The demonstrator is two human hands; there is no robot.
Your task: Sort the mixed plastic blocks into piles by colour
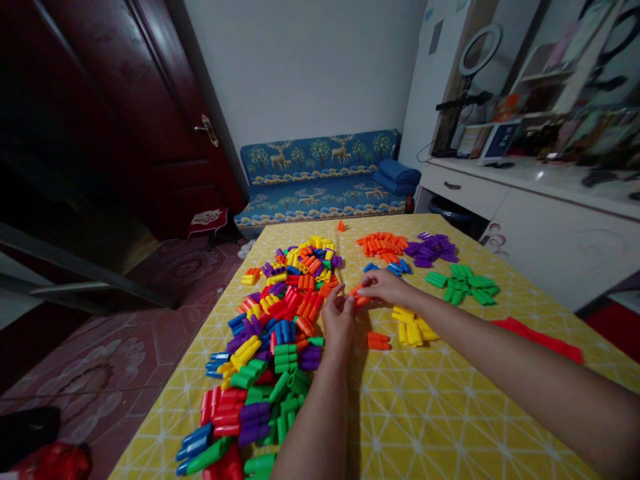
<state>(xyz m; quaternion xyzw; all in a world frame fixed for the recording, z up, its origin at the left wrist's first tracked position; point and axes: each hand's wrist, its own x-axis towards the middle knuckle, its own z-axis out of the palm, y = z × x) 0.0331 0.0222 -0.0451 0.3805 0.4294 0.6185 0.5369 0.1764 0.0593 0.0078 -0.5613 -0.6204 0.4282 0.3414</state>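
Over the middle of the table, my left hand and my right hand meet at an orange plastic toy piece. Fingers of both hands are closed on it, one hand at each end. Just below lies another orange piece, apart from my hands. To the left spreads a large mixed heap of red, yellow, green, blue and purple bullet-shaped pieces. Beyond my right hand sit a few blue pieces. A yellow pile lies under my right wrist.
Farther back are an orange pile, a purple pile and a green pile. One small orange piece stands near the far edge. A red cloth-like item lies at right. A blue patterned sofa stands behind the yellow-covered table.
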